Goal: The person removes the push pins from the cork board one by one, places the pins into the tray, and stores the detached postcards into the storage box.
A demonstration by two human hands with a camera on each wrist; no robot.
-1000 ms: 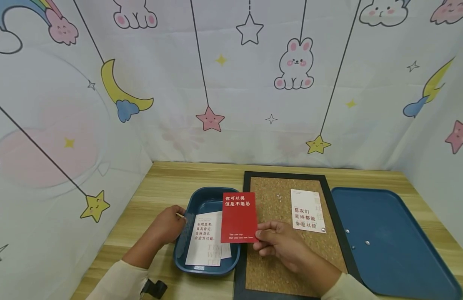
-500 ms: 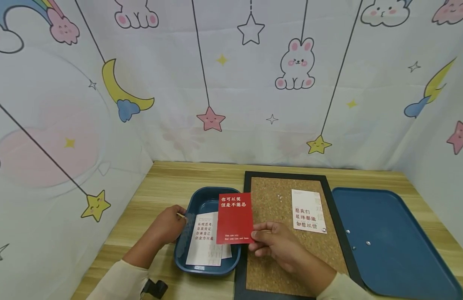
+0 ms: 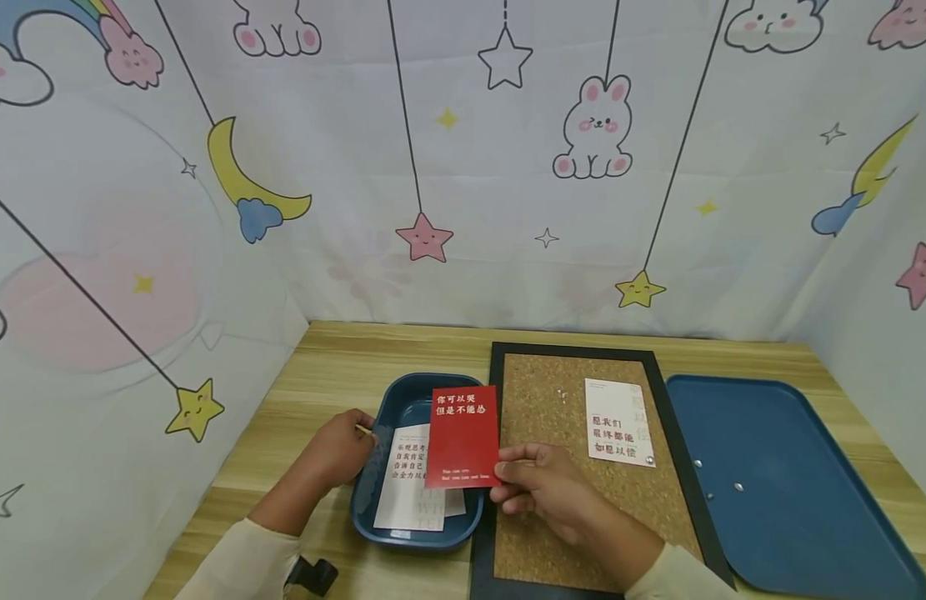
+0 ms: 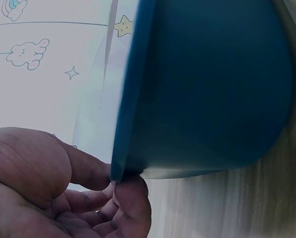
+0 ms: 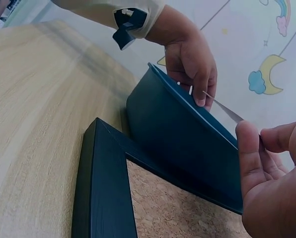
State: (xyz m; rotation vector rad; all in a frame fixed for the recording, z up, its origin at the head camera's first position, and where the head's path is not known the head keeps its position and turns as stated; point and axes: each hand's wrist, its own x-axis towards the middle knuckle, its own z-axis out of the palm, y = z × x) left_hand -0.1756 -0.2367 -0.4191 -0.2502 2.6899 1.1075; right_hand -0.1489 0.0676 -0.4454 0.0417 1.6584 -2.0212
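Note:
My right hand [image 3: 541, 487] pinches the lower right corner of a red card [image 3: 463, 437] with white printed text. That card is held over the right side of a deep blue bin [image 3: 417, 543], partly covering the white printed cards [image 3: 404, 504] lying inside. On the bin's left side, my left hand [image 3: 338, 454] grips the rim; in the left wrist view its thumb and fingers [image 4: 130, 203] pinch the rim from both sides. From the right wrist view the red card appears edge-on between thumb and fingers.
A black-framed corkboard [image 3: 538, 533] lies right of the bin, bearing a white card [image 3: 605, 400] with a pin [image 3: 649, 460] at its lower right corner. Beyond it is a shallow blue tray [image 3: 808, 517] with several pins near its left edge. A patterned curtain [image 3: 508, 275] encloses the table.
My right hand has shifted a little left with the red card, bringing it further over the bin and the white cards. The left hand stays on the rim.

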